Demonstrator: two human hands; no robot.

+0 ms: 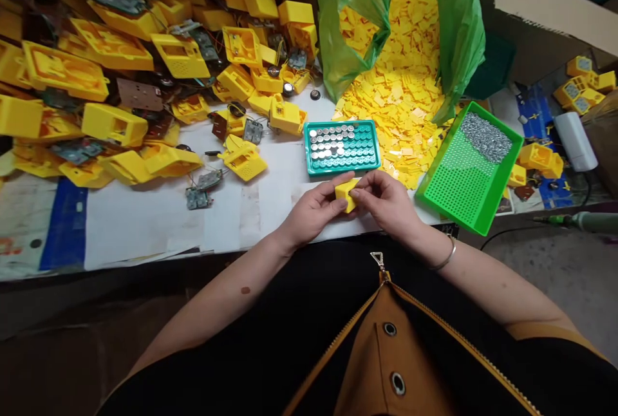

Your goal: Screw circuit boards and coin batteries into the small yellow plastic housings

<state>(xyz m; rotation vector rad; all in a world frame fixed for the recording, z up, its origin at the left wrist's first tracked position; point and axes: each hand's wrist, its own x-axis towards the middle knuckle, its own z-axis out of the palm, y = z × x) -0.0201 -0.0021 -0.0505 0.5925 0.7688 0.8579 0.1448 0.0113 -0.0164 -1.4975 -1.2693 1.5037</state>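
A small yellow plastic casing [344, 192] is held up just over the front edge of the table. My left hand [316, 205] is closed round its left side, thumb along the near face. The fingers of my right hand [385, 202] pinch at its right side; whether they hold a smaller part there is hidden. Right behind my hands stands a teal tray [342, 169] with rows of round silver button cells [333, 135] in its left part. To the right of my hand lies a pile of flat yellow plastic pieces [396, 126].
Yellow housings [114, 125] with wires and circuit boards heap up on the left. A green plastic bag [463, 23] spills the flat pieces at the back. A green perforated basket [458, 197] holds small metal parts [486, 138]. At far right lies a grey-green handled tool [589, 221].
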